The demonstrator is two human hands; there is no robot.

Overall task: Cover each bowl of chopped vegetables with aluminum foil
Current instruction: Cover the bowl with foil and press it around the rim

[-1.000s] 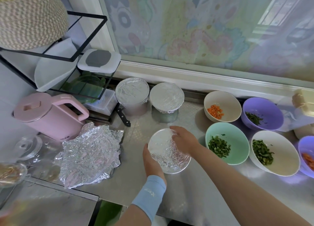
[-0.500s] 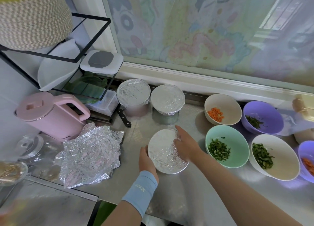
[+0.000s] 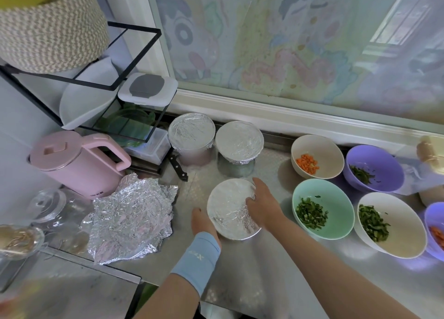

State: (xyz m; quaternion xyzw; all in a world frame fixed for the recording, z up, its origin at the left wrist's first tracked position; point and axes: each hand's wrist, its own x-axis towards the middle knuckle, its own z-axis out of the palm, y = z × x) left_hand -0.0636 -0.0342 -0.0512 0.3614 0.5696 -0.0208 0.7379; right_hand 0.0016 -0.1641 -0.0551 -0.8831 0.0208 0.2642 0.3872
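The foil-capped round bowl (image 3: 230, 210) sits at the middle of the steel surface (image 3: 276, 270), held between both hands. The right hand (image 3: 263, 205) lies over its right rim, its fingers (image 3: 251, 199) curled down onto the foil edge and pinching it to the wall. The left hand (image 3: 204, 222) touches the near-left side; its fingers are hidden under the rim, so I cannot tell whether they grip or only steady.

The bowl has no long axis, so either hand could turn it equally well. The foil looks snug all round, so this one seems nearly done.

Two foil-covered bowls (image 3: 239, 138) stand just behind. The crumpled spare foil sheet (image 3: 134, 217) lies to the left, nearer the left hand. The mint-green bowl of chopped greens (image 3: 323, 208) stands uncovered just right of the right hand, probably the easiest next reach.
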